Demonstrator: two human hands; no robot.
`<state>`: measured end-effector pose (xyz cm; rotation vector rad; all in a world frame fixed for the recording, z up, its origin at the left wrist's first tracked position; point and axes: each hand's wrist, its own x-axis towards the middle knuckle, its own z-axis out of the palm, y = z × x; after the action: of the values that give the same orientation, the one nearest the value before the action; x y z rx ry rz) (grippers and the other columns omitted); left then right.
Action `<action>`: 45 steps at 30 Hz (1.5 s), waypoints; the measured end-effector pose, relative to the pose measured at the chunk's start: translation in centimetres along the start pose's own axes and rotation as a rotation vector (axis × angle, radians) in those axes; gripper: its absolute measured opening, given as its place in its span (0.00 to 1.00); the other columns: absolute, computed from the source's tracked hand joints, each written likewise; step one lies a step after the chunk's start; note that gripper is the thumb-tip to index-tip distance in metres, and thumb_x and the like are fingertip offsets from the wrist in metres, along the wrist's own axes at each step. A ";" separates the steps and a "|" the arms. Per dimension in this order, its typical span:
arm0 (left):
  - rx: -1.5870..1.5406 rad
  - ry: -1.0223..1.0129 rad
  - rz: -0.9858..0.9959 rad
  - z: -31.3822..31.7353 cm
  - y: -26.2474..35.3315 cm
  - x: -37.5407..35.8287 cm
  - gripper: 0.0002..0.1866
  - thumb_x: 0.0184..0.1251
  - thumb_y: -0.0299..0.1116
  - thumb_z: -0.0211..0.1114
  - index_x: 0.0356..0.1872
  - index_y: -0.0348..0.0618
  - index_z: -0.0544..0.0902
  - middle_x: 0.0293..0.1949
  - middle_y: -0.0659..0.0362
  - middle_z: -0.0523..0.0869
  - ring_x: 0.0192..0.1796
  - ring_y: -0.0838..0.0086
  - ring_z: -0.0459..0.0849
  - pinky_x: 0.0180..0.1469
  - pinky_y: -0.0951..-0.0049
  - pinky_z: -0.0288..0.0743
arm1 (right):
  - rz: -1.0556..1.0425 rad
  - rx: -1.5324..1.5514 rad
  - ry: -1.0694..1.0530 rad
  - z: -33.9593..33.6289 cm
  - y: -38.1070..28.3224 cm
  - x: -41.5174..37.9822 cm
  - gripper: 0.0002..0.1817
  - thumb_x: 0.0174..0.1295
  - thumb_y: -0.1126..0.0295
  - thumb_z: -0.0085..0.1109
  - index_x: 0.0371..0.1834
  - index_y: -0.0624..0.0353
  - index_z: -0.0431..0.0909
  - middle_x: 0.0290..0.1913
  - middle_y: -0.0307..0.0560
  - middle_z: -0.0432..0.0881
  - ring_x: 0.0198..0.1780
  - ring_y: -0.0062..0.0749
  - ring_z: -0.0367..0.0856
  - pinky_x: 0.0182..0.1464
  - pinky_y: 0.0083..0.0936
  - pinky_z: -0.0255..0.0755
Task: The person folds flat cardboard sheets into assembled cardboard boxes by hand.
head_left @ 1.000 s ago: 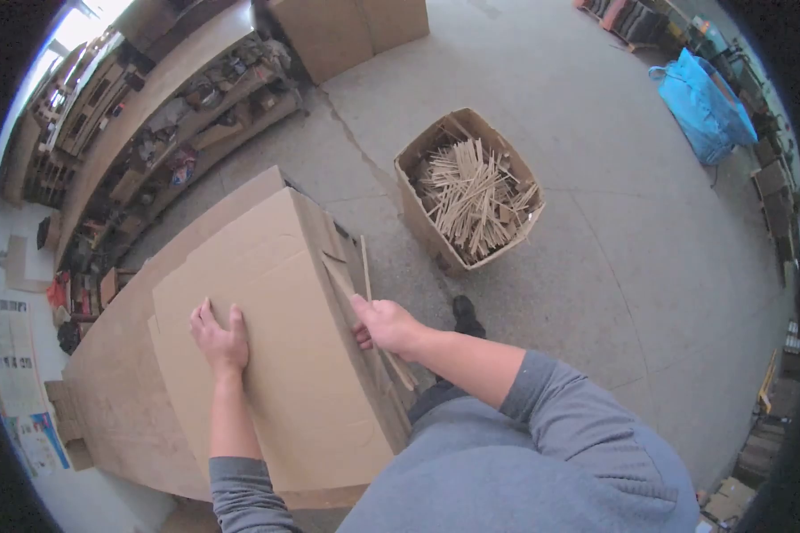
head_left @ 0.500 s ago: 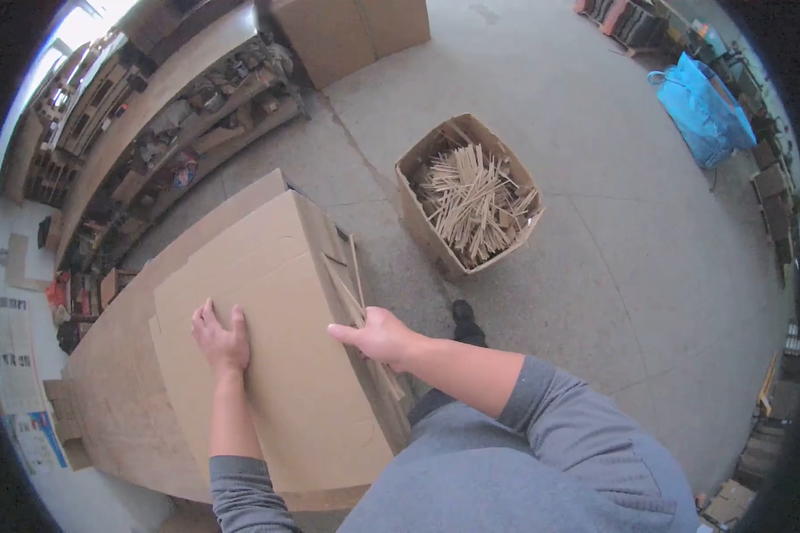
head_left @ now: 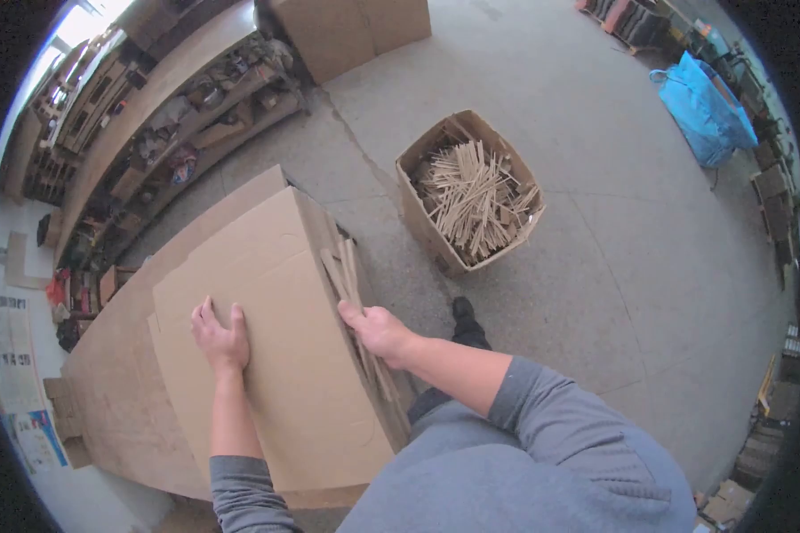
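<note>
A stack of flat cardboard sheets lies on a wooden table in front of me. My left hand rests flat on the top sheet, fingers spread, holding nothing. At the stack's right side, my right hand is closed around several narrow cardboard strips. The strips stick out above and below the fist, along the edge of the stack. The palm and the lower fingers of this hand are hidden from view.
An open cardboard box full of loose cardboard strips stands on the floor beyond my right hand. Cluttered shelves line the upper left. A large carton stands at the back, and a blue bag sits at the far right.
My right hand has shifted slightly right with the strips, whose upper ends now sit closer together. My left hand stays on the top sheet.
</note>
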<state>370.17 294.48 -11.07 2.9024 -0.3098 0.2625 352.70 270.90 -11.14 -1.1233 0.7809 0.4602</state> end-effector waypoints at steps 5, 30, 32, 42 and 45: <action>-0.012 -0.035 -0.060 0.0 0.1 -0.2 0.35 0.62 0.54 0.54 0.63 0.37 0.68 0.63 0.51 0.67 0.66 0.58 0.63 0.69 0.59 0.56 | -0.109 0.155 -0.103 -1.5 -0.1 0.1 0.23 0.68 0.50 0.47 0.36 0.62 0.72 0.32 0.47 0.77 0.27 0.29 0.75 0.30 0.26 0.74; 0.000 -0.066 -0.047 -0.3 0.0 -0.2 0.37 0.61 0.57 0.53 0.63 0.37 0.68 0.61 0.51 0.68 0.65 0.58 0.64 0.68 0.59 0.57 | -0.055 -0.204 -0.011 -0.2 -2.0 -1.3 0.20 0.49 0.51 0.69 0.35 0.53 0.77 0.37 0.37 0.79 0.40 0.25 0.75 0.42 0.19 0.67; 0.015 -0.080 -0.033 0.0 -0.2 0.2 0.37 0.61 0.57 0.54 0.63 0.38 0.69 0.61 0.51 0.69 0.64 0.58 0.65 0.68 0.58 0.58 | -0.027 -0.205 -0.044 -0.3 -2.4 -1.5 0.23 0.49 0.50 0.68 0.39 0.55 0.76 0.38 0.38 0.77 0.40 0.26 0.74 0.41 0.20 0.66; 0.028 -0.012 -0.031 0.8 -0.6 0.0 0.35 0.60 0.56 0.54 0.63 0.39 0.69 0.62 0.50 0.68 0.65 0.58 0.65 0.69 0.59 0.56 | -0.110 -0.181 -0.084 -0.6 -3.6 -3.4 0.17 0.50 0.53 0.62 0.28 0.50 0.68 0.28 0.34 0.69 0.29 0.22 0.66 0.32 0.20 0.60; 0.026 -0.042 -0.047 -0.5 0.2 0.0 0.35 0.61 0.55 0.55 0.63 0.39 0.69 0.61 0.50 0.69 0.65 0.58 0.65 0.68 0.59 0.58 | -0.104 -0.147 -0.140 -0.7 -3.8 -3.2 0.18 0.50 0.51 0.62 0.28 0.49 0.67 0.21 0.33 0.64 0.17 0.19 0.57 0.17 0.21 0.49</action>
<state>370.00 294.39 -10.51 2.9398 -0.2464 0.2003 352.96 268.93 -6.51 -1.2478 0.5703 0.5094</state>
